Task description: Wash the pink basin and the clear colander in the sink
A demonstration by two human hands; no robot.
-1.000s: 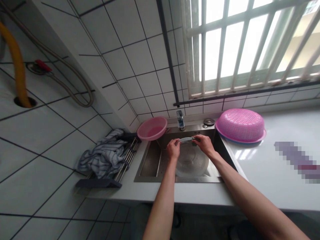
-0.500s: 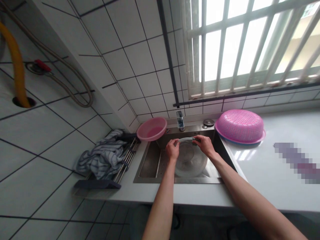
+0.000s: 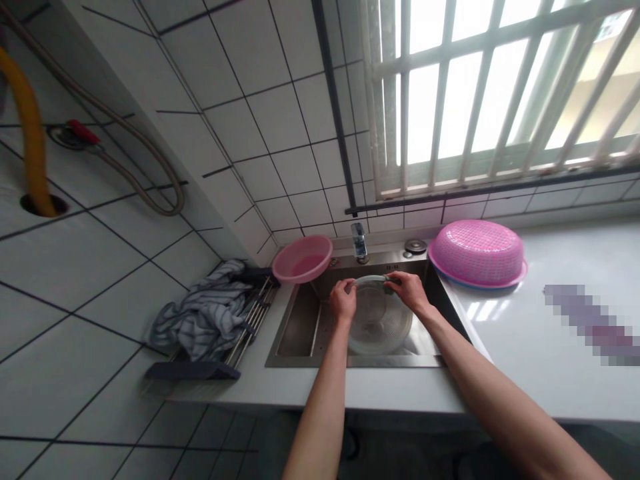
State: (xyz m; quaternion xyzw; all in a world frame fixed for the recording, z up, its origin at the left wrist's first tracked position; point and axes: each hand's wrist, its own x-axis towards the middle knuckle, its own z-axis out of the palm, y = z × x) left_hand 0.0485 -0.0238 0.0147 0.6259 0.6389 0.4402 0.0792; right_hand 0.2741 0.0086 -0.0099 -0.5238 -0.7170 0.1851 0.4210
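Observation:
A round, pale, see-through colander (image 3: 381, 327) is held tilted in the steel sink (image 3: 295, 333), its far rim raised toward the faucet (image 3: 359, 241). My left hand (image 3: 343, 301) pinches that rim on the left side. On the right side of the rim, my right hand (image 3: 407, 291) is closed, with a small dark patch under its fingertips that I cannot make out. The lower part of the colander is down in the basin, between my forearms.
A pink basin (image 3: 303, 259) stands at the sink's back left corner. To the right, an upturned pink basket (image 3: 477, 253) rests on the counter (image 3: 565, 260). Left of the sink, a striped cloth (image 3: 207, 313) lies on a metal rack (image 3: 254, 313). A drain plug (image 3: 416, 246) sits behind the sink.
The whole view has shifted very slightly. Both hands keep the same hold on the colander's rim.

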